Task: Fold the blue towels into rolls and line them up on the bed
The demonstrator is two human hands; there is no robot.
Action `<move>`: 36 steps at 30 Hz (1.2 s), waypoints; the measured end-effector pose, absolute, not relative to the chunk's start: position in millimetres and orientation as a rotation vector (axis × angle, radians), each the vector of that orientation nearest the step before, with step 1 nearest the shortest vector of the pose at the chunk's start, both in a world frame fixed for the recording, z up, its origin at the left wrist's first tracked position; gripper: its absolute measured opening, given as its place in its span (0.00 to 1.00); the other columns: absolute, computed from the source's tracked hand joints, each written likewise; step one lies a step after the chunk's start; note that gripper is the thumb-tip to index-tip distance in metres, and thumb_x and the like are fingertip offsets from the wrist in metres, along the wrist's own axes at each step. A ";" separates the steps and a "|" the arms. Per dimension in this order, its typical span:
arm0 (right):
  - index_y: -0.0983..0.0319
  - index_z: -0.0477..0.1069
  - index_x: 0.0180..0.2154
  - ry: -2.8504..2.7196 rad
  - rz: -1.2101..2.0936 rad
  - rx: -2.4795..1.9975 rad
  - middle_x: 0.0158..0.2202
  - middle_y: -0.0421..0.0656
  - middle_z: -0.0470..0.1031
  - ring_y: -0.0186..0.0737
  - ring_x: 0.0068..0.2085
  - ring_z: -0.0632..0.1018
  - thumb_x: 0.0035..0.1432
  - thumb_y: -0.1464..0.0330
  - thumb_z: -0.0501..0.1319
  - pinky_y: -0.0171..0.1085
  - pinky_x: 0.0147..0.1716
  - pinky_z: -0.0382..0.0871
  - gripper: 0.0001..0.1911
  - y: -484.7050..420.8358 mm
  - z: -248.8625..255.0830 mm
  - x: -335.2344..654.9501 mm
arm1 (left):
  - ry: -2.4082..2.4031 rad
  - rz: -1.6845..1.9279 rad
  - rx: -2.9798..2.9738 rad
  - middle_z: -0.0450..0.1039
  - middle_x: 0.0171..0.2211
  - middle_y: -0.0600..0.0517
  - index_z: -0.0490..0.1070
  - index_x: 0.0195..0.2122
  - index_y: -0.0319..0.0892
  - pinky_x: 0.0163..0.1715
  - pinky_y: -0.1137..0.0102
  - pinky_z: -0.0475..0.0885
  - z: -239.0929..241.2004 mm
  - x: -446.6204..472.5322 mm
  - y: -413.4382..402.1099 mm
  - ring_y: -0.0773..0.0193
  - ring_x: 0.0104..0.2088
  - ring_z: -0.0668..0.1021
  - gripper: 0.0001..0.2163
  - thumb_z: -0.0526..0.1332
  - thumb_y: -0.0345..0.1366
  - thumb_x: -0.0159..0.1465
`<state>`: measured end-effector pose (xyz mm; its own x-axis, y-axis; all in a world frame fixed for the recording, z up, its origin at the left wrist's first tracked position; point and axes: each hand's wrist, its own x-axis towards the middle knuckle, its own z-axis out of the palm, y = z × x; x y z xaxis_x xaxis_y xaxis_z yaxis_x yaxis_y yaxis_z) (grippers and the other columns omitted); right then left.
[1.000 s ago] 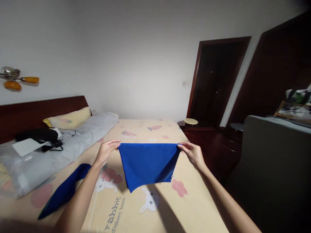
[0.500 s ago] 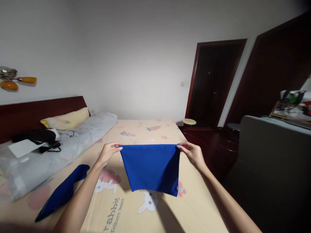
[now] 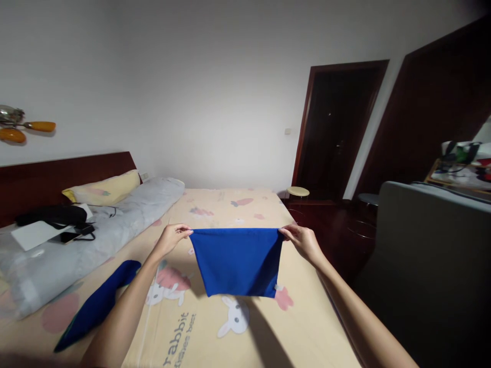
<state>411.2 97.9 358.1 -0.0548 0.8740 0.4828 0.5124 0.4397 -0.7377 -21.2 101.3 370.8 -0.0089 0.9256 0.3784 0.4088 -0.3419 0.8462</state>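
1. Plainly, the blue cloth [image 3: 238,263] hangs in the air above the bed [image 3: 307,337], spread between two hands, its upper edge nearly straight and its lower edge free
2. The fingers [image 3: 184,228] of the left hand [image 3: 172,239] are closed in a pinch on one upper corner, with no gap to be seen
3. The fingers of the right hand [image 3: 304,240] pinch the opposite upper corner in the same way, so the edge between them looks taut
4. The cloth looks light, thin and soft, likely limp enough to sag wherever it lacks support; it hardly seems fragile, though whether it is slippery I cannot tell
5. The upper corners seem the best hold, since they spread the whole width; a pinch at mid-edge would probably let the corners droop
6. A small white tag [image 3: 278,288] shows at the lower right corner
7. A second blue piece [image 3: 94,309] lies on the bed, partly hidden by the left forearm [image 3: 136,291]
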 end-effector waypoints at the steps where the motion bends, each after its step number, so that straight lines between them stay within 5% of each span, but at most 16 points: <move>1: 0.58 0.76 0.30 -1.726 0.460 -1.211 0.27 0.44 0.81 0.46 0.31 0.81 0.55 0.46 0.58 0.37 0.31 0.71 0.23 99.5 357.4 411.2 | 1.381 1.326 1.782 0.77 0.23 0.53 0.76 0.25 0.43 0.30 0.70 0.70 370.2 -21.6 102.2 0.62 0.27 0.76 0.13 0.70 0.47 0.47; 10: 0.60 0.76 0.27 -1.713 0.517 -1.215 0.18 0.40 0.75 0.38 0.22 0.76 0.52 0.45 0.60 0.33 0.24 0.67 0.25 120.6 347.7 408.6 | 1.398 1.248 1.912 0.73 0.27 0.54 0.76 0.26 0.42 0.34 0.70 0.66 358.5 -30.2 122.6 0.65 0.30 0.73 0.13 0.67 0.48 0.49; 14: 0.61 0.73 0.25 -1.621 0.620 -1.215 0.12 0.37 0.69 0.33 0.13 0.69 0.49 0.42 0.60 0.32 0.16 0.62 0.27 146.0 336.3 401.1 | 1.432 1.207 1.900 0.73 0.24 0.55 0.76 0.24 0.42 0.30 0.71 0.66 350.5 -32.3 148.8 0.66 0.27 0.71 0.14 0.68 0.49 0.47; 18: 0.62 0.71 0.25 -1.497 0.740 -1.180 0.15 0.42 0.73 0.37 0.15 0.73 0.45 0.40 0.61 0.32 0.13 0.62 0.30 182.7 323.7 387.6 | 1.467 1.168 1.811 0.72 0.17 0.56 0.75 0.24 0.41 0.23 0.72 0.65 340.5 -29.4 181.3 0.67 0.20 0.71 0.17 0.69 0.51 0.47; 23: 0.63 0.72 0.25 -1.362 0.754 -1.117 0.22 0.49 0.79 0.44 0.24 0.80 0.39 0.39 0.64 0.35 0.20 0.69 0.32 227.4 318.2 375.1 | 1.520 1.270 1.698 0.77 0.21 0.51 0.74 0.29 0.37 0.24 0.68 0.72 335.4 -19.8 219.9 0.65 0.20 0.77 0.19 0.66 0.51 0.53; 28: 0.63 0.75 0.31 -1.297 0.653 -1.078 0.27 0.49 0.81 0.46 0.32 0.81 0.44 0.41 0.62 0.39 0.32 0.74 0.31 239.3 313.7 378.9 | 1.541 1.490 1.698 0.82 0.34 0.45 0.77 0.38 0.38 0.39 0.64 0.76 324.4 -16.5 229.5 0.58 0.37 0.82 0.21 0.63 0.52 0.56; 31: 0.62 0.76 0.33 -1.357 0.637 -1.092 0.30 0.48 0.81 0.44 0.34 0.80 0.47 0.44 0.62 0.40 0.36 0.73 0.28 218.6 292.6 388.9 | 1.572 1.521 1.744 0.82 0.35 0.45 0.79 0.36 0.39 0.43 0.63 0.75 293.4 -20.2 209.1 0.54 0.42 0.81 0.21 0.62 0.54 0.56; 36: 0.61 0.77 0.29 -1.533 0.734 -1.213 0.27 0.45 0.80 0.42 0.29 0.77 0.49 0.44 0.61 0.39 0.32 0.72 0.26 146.4 205.8 404.0 | 1.607 1.301 1.891 0.81 0.29 0.51 0.79 0.30 0.46 0.36 0.66 0.76 202.2 -17.4 133.4 0.59 0.34 0.80 0.14 0.62 0.50 0.57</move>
